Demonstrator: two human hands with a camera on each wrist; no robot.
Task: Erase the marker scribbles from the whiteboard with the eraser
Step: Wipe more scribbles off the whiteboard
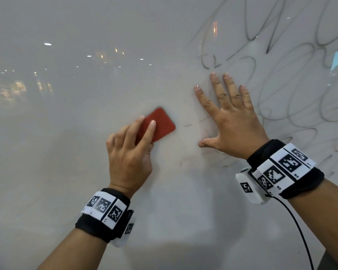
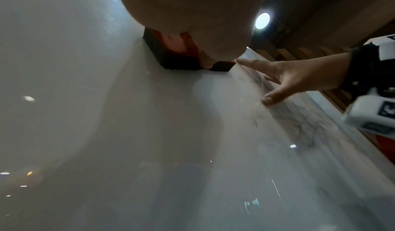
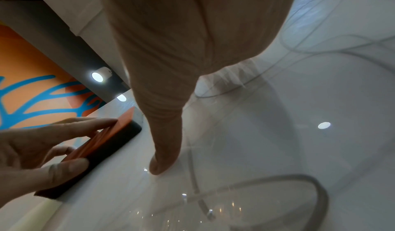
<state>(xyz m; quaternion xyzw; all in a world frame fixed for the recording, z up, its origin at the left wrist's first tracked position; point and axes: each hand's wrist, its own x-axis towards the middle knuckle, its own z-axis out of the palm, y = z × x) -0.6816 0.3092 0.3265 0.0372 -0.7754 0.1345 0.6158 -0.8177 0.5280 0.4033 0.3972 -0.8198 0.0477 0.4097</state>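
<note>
A red-backed eraser with a black felt underside lies flat on the whiteboard. My left hand grips it, index finger along its back and thumb on its lower edge. My right hand rests flat on the board just right of the eraser, fingers spread, thumb touching the surface. Grey marker scribbles cover the board's right side. Faint smeared traces lie between the two hands.
The board's left and lower areas show only reflections of ceiling lights. A black cable hangs from my right wrist band. Past the board's edge are a wooden slatted wall and an orange and blue wall.
</note>
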